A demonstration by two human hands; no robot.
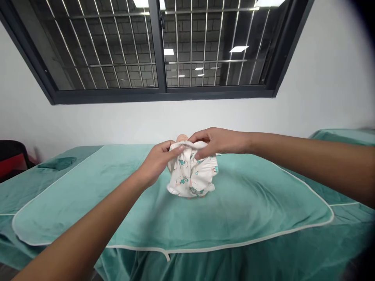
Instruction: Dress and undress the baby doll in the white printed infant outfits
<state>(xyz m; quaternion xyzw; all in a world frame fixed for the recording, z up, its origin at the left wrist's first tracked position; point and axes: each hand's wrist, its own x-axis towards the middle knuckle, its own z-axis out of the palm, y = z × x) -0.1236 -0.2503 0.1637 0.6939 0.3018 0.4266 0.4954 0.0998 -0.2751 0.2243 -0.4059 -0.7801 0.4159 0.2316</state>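
A baby doll lies in the middle of a teal blanket [88, 195] with white piping; only the top of its head [182, 137] shows. It wears a white garment [191, 173] printed with small teal and pink figures. My left hand [158, 160] pinches the garment's upper edge at the left. My right hand [216, 141] grips the same edge from the right, fingers curled over the cloth near the doll's neck. Both arms reach out over the blanket.
The blanket covers a table draped in teal cloth [345, 234]. A folded dark teal cloth [58, 162] lies at the far left. A red and black object [11, 160] stands at the left edge. A barred window [158, 47] sits in the white wall behind.
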